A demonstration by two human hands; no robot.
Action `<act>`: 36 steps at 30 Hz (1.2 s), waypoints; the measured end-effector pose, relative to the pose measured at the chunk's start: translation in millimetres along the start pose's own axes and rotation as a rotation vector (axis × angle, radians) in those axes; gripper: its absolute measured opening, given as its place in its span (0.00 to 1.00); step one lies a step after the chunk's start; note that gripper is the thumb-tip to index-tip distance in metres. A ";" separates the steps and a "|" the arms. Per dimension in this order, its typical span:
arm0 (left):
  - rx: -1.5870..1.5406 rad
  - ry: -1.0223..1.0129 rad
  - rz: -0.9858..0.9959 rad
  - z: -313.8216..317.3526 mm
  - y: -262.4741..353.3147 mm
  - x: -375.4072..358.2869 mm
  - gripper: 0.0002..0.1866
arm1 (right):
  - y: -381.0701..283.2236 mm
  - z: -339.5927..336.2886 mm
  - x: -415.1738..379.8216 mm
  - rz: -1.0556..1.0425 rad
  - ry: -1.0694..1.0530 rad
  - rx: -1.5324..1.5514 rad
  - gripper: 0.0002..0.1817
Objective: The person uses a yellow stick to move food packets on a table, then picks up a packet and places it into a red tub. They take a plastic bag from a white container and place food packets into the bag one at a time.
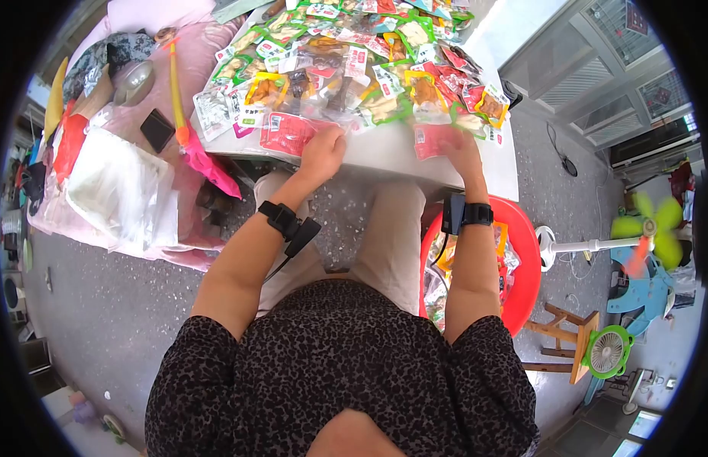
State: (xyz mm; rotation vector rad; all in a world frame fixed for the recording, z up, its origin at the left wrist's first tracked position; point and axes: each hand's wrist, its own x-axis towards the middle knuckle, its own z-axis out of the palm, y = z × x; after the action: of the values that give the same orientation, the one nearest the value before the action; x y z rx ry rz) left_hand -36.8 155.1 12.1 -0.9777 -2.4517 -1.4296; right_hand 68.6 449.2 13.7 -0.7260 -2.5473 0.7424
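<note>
My left hand [323,154] is closed at the table's front edge, gripping the right end of a red snack packet [287,135] with a white barcode patch. Clear plastic lies around that packet, partly under my fingers. To the right, my right hand [465,154] is closed on a smaller red packet [432,142], whose right side is hidden by the fingers. Just beyond both hands spreads a pile of sealed food packets in green, yellow and red wrappers, among them a yellow-edged packet [426,93] and a green-edged packet [384,107].
The white table [497,164] stands before my knees. A red tub [527,263] of packets sits at my right thigh. Left is a pink-covered surface with a phone [157,130] and clear plastic bags [119,190]. A wooden stool [579,343] and fans [607,352] stand right.
</note>
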 end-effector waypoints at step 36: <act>0.281 -0.076 0.025 -38.1 50.0 -10.7 0.07 | -129.6 3.6 -96.9 0.444 -0.447 1.430 0.09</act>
State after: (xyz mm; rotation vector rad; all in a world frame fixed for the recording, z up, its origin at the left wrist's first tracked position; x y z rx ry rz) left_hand -6.1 135.8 64.6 -1.0106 -2.5903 -1.0191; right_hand 95.8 298.2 65.3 -0.5635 -1.3903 2.6024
